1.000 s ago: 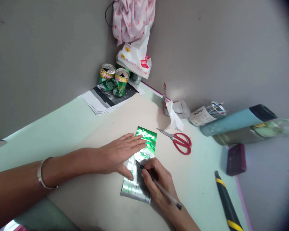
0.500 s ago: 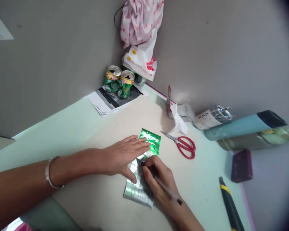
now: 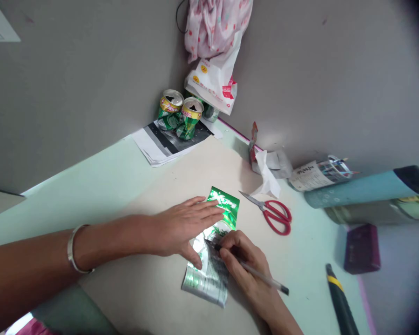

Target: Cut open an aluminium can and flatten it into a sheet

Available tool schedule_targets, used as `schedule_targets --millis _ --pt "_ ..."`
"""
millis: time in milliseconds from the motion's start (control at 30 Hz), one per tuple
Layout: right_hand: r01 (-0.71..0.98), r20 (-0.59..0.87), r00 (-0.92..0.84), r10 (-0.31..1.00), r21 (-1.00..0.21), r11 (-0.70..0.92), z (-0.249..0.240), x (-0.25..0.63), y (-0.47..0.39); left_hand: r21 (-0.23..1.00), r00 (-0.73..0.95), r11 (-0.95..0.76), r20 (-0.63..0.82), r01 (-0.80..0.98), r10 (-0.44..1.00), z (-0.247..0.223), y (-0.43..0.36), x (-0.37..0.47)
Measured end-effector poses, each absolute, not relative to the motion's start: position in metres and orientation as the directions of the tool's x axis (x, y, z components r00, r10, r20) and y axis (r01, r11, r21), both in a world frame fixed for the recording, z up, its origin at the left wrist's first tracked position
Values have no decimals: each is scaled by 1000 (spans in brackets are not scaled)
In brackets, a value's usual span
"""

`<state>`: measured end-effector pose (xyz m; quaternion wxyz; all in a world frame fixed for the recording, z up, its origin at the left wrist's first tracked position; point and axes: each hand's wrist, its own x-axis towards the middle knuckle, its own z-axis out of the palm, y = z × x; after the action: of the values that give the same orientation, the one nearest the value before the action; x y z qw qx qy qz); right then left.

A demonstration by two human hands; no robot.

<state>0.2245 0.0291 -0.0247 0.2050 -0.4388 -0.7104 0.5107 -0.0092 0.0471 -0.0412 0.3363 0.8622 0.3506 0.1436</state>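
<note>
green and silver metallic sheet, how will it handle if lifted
The metallic sheet looks thin, so it is probably light. Its gently curved lower end suggests springy stiffness rather than floppiness. Its glossy face could be slippery.

**Bare arms (image 3: 118, 236), one bangle (image 3: 70, 251)**

The bangle is a narrow, shiny, silver-coloured band, smoothly curved, ringing the left arm behind the wrist. The left hand (image 3: 181, 227) and right hand (image 3: 248, 261) are bare, their fingers slender.

We see a glossy printed sheet (image 3: 211, 263) lying slantwise, green at its far end, silver nearer us. Our clear-barrelled pen (image 3: 265, 278) leans across it, dark tip near its middle.
</note>
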Motion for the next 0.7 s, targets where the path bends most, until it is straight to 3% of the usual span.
schedule_targets --millis 700 --pt "450 -131 -563 816 -877 170 -24 219 29 624 713 -537 -48 568 700 -39 49 -6"
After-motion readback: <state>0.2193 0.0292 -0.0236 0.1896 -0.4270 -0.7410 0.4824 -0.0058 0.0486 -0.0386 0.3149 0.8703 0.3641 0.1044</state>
